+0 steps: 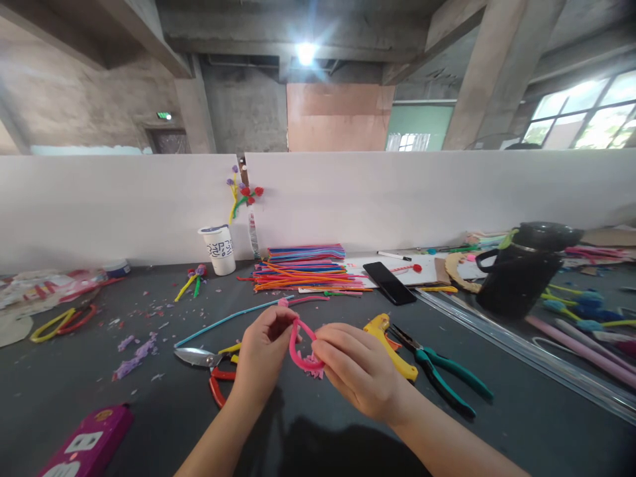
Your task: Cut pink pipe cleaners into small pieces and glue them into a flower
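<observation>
A bright pink pipe cleaner [297, 358] is bent into a loop between my two hands. My left hand [268, 348] pinches it at the loop's upper end. At the loop's right side, the fingers of my right hand [355, 364] are closed on it. Small pink fuzzy scraps [314, 375] lie on the table just below the loop. Left of my left hand rest pruning shears [201, 358] with red and yellow handles. Beside my right hand lie a yellow glue gun [397, 354] and long-nose pliers [437, 364] with green handles.
Bundles of coloured pipe cleaners [303, 268] lie ahead, near a black phone [389, 283]. A white cup [218, 250] stands back left and a black jug [521, 271] back right. Clear plastic strips [527, 351] cross the right side. A magenta power strip [89, 440] sits front left.
</observation>
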`<control>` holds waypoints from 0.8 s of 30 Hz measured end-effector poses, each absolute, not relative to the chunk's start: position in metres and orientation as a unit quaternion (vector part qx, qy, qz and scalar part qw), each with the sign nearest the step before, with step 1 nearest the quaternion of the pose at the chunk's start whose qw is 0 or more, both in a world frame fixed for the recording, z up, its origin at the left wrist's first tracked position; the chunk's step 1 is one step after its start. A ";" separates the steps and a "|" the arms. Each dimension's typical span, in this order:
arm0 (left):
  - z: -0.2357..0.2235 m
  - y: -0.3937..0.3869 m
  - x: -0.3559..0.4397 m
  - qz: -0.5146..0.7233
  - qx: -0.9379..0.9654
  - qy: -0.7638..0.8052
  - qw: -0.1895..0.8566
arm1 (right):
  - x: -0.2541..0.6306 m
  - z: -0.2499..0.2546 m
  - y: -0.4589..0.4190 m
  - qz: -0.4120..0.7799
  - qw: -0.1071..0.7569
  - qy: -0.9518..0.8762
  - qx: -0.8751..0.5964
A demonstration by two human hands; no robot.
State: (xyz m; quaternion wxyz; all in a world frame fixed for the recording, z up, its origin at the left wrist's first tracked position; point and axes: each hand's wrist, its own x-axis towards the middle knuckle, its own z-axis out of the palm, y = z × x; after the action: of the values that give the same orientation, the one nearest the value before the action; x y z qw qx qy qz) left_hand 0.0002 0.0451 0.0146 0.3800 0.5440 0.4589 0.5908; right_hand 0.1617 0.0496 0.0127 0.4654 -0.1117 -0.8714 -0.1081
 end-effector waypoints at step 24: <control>0.018 0.035 0.008 0.564 0.490 0.389 0.539 | 0.152 0.015 0.065 0.197 0.414 -0.829 -0.322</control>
State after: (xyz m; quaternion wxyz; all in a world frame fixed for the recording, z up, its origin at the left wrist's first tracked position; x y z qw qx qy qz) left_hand 0.0084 0.0353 0.0181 0.5394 0.4904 0.3886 0.5636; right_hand 0.1515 0.0652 0.0155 0.4138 -0.3215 -0.8286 0.1970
